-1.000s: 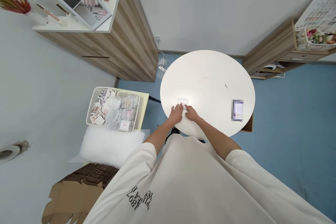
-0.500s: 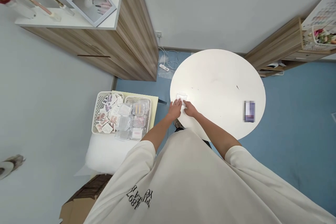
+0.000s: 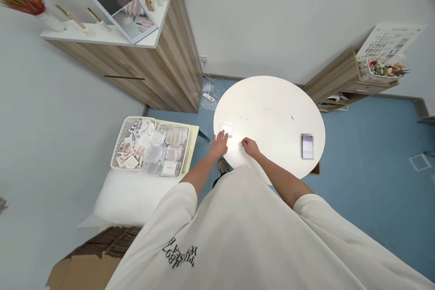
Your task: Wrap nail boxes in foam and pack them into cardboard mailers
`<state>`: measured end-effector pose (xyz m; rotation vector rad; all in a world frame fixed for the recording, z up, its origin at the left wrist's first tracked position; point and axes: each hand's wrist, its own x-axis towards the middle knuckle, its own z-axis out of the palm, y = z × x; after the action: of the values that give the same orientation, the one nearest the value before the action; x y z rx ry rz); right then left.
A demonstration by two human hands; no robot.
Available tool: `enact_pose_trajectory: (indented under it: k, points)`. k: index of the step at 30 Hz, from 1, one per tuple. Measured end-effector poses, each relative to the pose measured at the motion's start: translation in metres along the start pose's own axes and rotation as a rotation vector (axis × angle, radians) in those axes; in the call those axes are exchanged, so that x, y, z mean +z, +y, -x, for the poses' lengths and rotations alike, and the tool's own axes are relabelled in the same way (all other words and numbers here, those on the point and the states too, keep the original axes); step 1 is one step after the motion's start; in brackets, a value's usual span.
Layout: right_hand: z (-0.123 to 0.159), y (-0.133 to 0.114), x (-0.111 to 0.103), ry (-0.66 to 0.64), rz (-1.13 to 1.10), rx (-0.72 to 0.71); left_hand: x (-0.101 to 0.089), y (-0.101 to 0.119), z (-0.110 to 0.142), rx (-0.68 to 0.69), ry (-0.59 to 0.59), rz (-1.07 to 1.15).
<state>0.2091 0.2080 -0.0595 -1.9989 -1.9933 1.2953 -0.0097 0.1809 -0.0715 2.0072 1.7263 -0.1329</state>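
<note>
At the upper left of the frame I can make out a red plume (image 3: 27,3) in a vase and a framed picture (image 3: 118,2), both on a wood-grain cabinet (image 3: 136,70). Below, towards the lower left, I have a cardboard box (image 3: 84,272), a white roll of wrap (image 3: 132,197) and a basket (image 3: 123,133) of printed cards (image 3: 131,150); beside it, clear packs (image 3: 174,152) fill a second basket. A power strip (image 3: 208,97) lies on the floor near the centre.

Just right of that, at the left edge of the round white table (image 3: 268,104), sits the small white packet (image 3: 226,129). I have the left hand (image 3: 219,143) loosely spread, fingertips on the packet's near edge, not closed around it. The right hand (image 3: 251,147) is just right of it, apart from the packet, fingers curled; I cannot tell whether they pinch anything.

Farther right on the table I see a blurred rectangular item (image 3: 307,147), and at the upper right, flowers (image 3: 387,69) in a white basket on a wooden unit (image 3: 343,74).
</note>
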Motion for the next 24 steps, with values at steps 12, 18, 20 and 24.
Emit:
enact_pose_trajectory:
  k: [12,18,20,24]
  points:
    - [0.075,0.045,-0.010,-0.032,0.063,-0.354,0.043,0.103,0.112,-0.189,0.172,0.051]
    - [0.119,0.035,0.027,-0.148,0.145,-0.535,0.067,0.119,0.203,-0.352,0.218,0.084]
    - [0.133,0.025,0.042,-0.183,0.172,-0.608,0.073,0.114,0.236,-0.422,0.248,0.089]
    - [0.162,-0.007,0.077,-0.251,0.224,-0.767,0.084,0.100,0.300,-0.560,0.314,0.120]
